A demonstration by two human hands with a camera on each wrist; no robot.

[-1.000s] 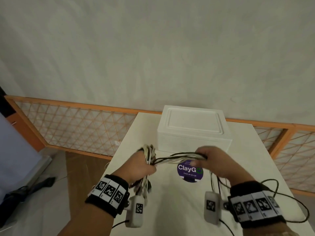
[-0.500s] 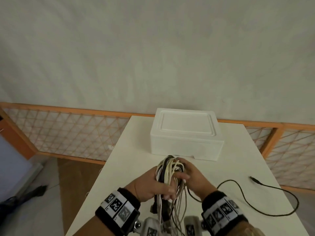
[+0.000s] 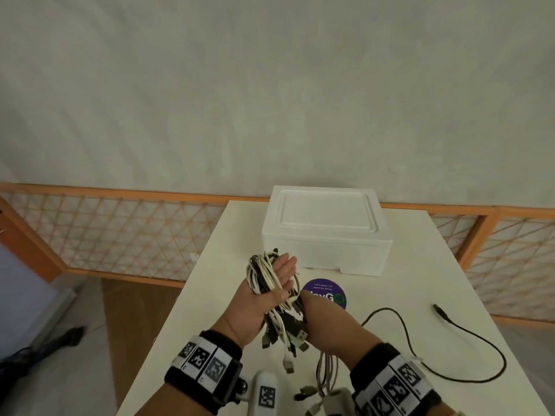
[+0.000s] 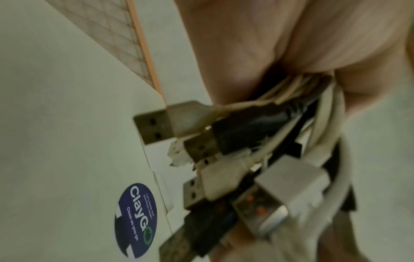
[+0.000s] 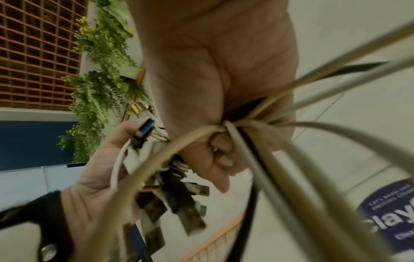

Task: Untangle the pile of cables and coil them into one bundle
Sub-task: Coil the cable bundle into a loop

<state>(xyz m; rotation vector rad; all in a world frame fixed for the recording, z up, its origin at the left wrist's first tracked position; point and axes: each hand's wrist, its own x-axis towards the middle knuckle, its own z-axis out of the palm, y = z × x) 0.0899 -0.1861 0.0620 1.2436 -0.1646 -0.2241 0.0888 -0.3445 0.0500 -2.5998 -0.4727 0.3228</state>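
Observation:
A bundle of white and black cables [image 3: 260, 276] is looped round my left hand [image 3: 283, 267], which stands palm-up above the table with its fingers straight and its thumb clamping the strands. Several USB plugs [image 3: 288, 334] dangle below it; the left wrist view shows the plugs [image 4: 156, 122] close up, spilling from the palm. My right hand [image 3: 318, 318] sits just right of the plugs, and in the right wrist view its fingers [image 5: 220, 159] curl round a few cable strands [image 5: 257, 122]. A loose black cable [image 3: 468, 334] trails across the table to the right.
A white foam box [image 3: 324, 235] stands at the back of the white table [image 3: 420, 265]. A round purple ClayGo sticker [image 3: 329, 292] lies in front of it. An orange lattice railing [image 3: 120, 235] runs behind. The table's left edge drops to the floor.
The hands, spread apart a second ago, came together on the bundle. Since then my left hand has risen with its fingers straightened, and the right hand has dropped toward the hanging ends.

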